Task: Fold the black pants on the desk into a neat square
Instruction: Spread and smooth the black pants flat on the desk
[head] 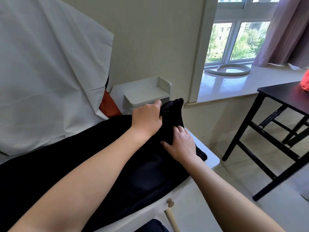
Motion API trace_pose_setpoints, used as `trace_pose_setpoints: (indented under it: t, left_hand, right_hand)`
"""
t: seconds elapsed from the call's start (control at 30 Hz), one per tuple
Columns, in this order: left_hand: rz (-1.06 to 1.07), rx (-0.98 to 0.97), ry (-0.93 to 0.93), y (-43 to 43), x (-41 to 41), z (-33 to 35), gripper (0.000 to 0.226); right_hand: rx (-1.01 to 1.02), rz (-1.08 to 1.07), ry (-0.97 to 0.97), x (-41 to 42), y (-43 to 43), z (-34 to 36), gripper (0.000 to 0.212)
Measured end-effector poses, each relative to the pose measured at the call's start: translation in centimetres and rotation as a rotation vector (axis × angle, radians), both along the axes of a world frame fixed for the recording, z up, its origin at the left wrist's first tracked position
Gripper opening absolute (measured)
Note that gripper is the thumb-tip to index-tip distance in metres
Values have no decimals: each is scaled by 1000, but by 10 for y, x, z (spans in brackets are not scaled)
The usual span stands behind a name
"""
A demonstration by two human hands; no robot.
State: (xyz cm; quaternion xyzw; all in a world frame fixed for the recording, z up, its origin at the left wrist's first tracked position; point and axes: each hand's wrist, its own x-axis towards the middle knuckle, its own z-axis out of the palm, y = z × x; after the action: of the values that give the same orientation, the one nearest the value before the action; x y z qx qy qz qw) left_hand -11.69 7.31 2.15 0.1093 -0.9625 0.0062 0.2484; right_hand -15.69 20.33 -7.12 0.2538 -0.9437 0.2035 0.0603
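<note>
Head view: left hand [147, 118] and right hand [182, 144] clutch a bunched leg of the soft black pants [142, 173] beside the white desk [209, 160] corner; uneven tugging could drag it off.

You're in a room of a home, likely a bedroom or study. A mauve curtain [287, 30] hangs beside the window [237, 41] above a wide stone sill [234, 84]. There's a pale tiled floor [242, 173], a black side table [284, 96], and your white surface [205, 158] carrying a small shelf [147, 92].
</note>
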Motion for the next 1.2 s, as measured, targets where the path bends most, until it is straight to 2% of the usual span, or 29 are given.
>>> trace_pose_setpoints:
  t: [0.13, 0.23, 0.37, 0.57, 0.67, 0.77, 0.83, 0.93, 1.1, 1.2]
  left_hand:
    - [-21, 86, -16, 5, 7, -1, 22]
    - [-38, 145, -46, 13, 15, -8, 22]
    - [-70, 199, -92, 27, 27, -25, 27]
    - [-61, 191, -116, 50, 46, -52, 33]
    - [-64, 181, -127, 54, 51, -63, 31]
    - [-65, 211, -107, 54, 53, -67, 30]
    - [-77, 242, -56, 54, 55, -66, 31]
    - [-111, 282, 58, 56, 62, -62, 31]
    - [-154, 228, 70, 61, 84, -69, 31]
    - [-140, 180, 22, 66, 93, -80, 34]
  right_hand:
    - [24, 9, -180, -17, 7, 2, 97]
    - [105, 22, -236, -25, 8, 11, 105]
    - [143, 27, -250, -21, 8, 11, 84]
    - [7, 87, -259, -13, 20, 14, 36]
    - [40, 132, -312, -10, 29, 7, 46]
    - [139, 89, -208, -1, 42, 2, 45]
    - [202, 73, -152, 2, 50, -2, 41]
    - [262, 94, -192, -3, 57, -7, 47]
    - [204, 187, -273, -13, 66, 1, 47]
    - [51, 186, -366, -27, 77, -4, 58]
